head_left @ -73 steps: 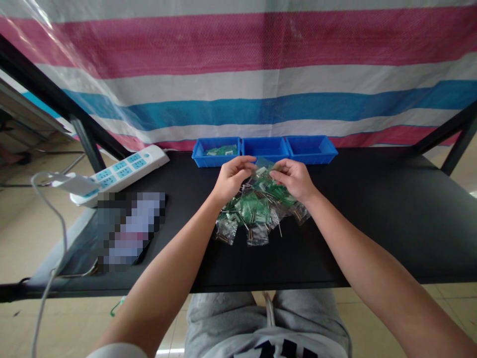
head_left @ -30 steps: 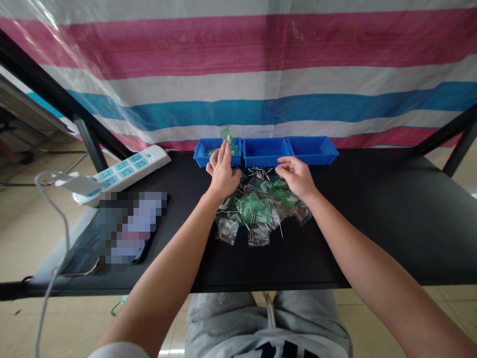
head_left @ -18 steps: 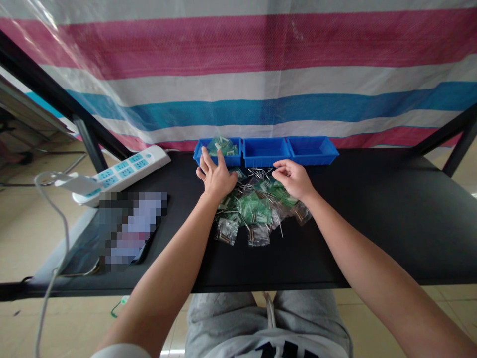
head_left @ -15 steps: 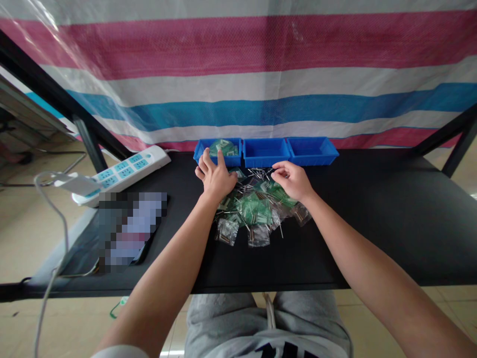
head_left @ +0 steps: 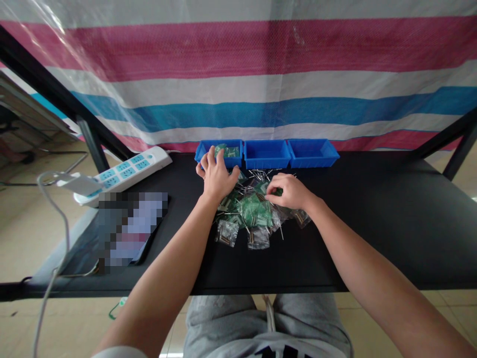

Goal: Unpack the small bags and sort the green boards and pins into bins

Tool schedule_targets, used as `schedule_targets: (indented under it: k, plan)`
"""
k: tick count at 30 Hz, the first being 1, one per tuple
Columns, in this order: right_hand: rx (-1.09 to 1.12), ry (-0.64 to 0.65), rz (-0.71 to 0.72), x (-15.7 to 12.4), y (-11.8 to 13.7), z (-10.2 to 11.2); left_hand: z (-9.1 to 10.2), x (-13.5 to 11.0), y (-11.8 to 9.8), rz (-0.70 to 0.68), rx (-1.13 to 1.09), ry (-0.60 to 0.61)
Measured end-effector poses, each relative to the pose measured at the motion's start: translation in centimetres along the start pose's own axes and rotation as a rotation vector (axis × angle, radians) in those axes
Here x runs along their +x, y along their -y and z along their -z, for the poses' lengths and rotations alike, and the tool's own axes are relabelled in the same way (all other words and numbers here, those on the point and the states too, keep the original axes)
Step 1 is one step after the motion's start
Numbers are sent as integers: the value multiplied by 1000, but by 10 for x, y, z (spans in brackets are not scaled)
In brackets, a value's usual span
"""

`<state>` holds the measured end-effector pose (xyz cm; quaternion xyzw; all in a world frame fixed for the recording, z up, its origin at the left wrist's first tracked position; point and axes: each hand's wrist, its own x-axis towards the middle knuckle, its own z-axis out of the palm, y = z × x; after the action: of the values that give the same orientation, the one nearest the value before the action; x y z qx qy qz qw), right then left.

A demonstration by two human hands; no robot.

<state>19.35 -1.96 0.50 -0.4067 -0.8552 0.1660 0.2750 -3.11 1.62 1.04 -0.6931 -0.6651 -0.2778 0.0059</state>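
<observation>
A heap of small clear bags with green parts (head_left: 253, 211) lies on the black table (head_left: 372, 223), with loose metal pins (head_left: 261, 174) scattered behind it. My left hand (head_left: 215, 176) rests at the heap's left rear, fingers spread and open, just in front of the left blue bin (head_left: 219, 151), which holds a few green bags. My right hand (head_left: 288, 191) sits on the heap's right side, fingers pinched together on a green bag.
Two more blue bins (head_left: 266, 153) (head_left: 313, 151) stand in a row at the back. A white power strip (head_left: 122, 171) and a blurred flat object (head_left: 126, 228) lie on the left. A striped tarp hangs behind.
My left hand put a bag into the left bin, then drew back to the heap. My right hand moved down and left onto the heap and pinched a bag.
</observation>
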Motion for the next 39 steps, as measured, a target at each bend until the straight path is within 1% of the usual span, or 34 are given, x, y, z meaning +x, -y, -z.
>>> schedule_targets:
  k: [2,4,6,8,10,13,18,21,24,27,30,33,36,39]
  plan:
    - [33,35,8,0,0,1,2,-1,-2,-34,-37,-72]
    - [39,54,12,0,1,2,3,0,-2,-118,-101,-90]
    - [27,54,8,1,2,2,3,1,-2,-268,-182,-19]
    - [23,48,2,1,3,2,2,2,-1,-435,-252,98]
    - [33,34,-1,1,4,1,-1,2,-1,-551,-286,205]
    - [52,6,10,1,5,1,-6,0,-1,-646,-287,304]
    - [112,-32,-9,2,9,2,-9,-1,-2,-718,-325,355]
    - [169,-74,-58,2,11,3,-6,-1,-3,-716,-398,384]
    - [226,-158,-137,1,10,4,-2,-1,-6,-677,-501,387]
    - [332,-245,-210,1,9,3,1,-3,-10,-589,-565,351]
    - [471,-283,-257,2,9,1,0,-6,-15,-458,-643,358]
    - [593,-279,-297,2,8,-1,-4,-8,-18,-337,-804,414]
    - [687,-202,-328,3,8,-2,-9,-8,-20,-244,-997,483]
    - [710,-143,-358,4,8,-2,-10,-8,-22,-168,-1113,529]
